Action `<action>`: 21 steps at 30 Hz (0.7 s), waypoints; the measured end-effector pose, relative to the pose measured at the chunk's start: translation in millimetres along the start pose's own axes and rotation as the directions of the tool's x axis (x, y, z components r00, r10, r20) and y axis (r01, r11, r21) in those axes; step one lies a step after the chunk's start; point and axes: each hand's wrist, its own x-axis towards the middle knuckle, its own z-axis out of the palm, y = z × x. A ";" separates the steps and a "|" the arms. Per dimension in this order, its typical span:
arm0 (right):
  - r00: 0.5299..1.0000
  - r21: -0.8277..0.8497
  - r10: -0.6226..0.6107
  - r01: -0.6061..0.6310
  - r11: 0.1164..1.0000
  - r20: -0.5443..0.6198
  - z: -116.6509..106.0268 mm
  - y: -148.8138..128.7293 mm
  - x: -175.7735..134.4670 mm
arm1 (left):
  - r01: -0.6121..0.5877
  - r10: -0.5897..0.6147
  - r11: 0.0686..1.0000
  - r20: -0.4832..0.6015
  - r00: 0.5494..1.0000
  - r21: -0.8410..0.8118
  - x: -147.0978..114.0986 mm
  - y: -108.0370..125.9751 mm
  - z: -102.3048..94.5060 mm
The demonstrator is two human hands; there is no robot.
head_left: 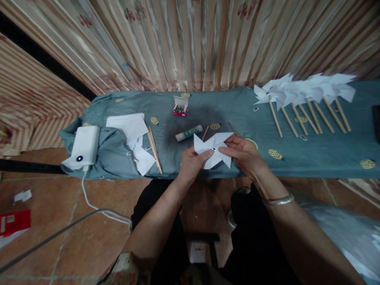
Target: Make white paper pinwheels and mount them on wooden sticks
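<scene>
Inspector: State the position of the paper pinwheel [218, 159].

Recorder: It is held above the tabletop [225, 107], around the middle of the near edge. A silver fastener [213, 149] shows at its centre.

Inspector: Condition of the fingers?

Recorder: The left hand [190, 163] is clamped on the paper from the left, thumb reaching the fastener. The right hand [247, 154] pinches the right side, thumb in front; fingers behind the paper are partly hidden.

Inspector: Items beyond the hands?

Recorder: A glue stick [189, 133] lies on its side. A red-and-white box [180, 111] of small metal pieces, lid raised, sits near the far edge.

Inspector: And the ends?

Recorder: Toward the left end, loose paper pieces [129, 126] lie beside wooden sticks [154, 148], which extend almost to the near edge. A white device [86, 142], cable [84, 186] attached, occupies the near left corner. Toward the right end, a row of mounted pinwheels [305, 92] lies along the far edge, blades overlapping, handles angled toward the near edge.
</scene>
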 end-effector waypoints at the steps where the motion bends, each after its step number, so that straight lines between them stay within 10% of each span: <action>1: 1.000 0.002 0.000 0.000 1.000 0.002 0.4 0.4 -0.1 | -0.003 0.003 1.000 0.006 1.000 0.009 0.0 -0.3 0.1; 21: 1.000 -0.020 -0.023 0.023 1.000 0.004 -0.1 4.1 0.3 | -0.045 0.045 0.999 0.003 0.999 0.030 1.1 0.0 1.4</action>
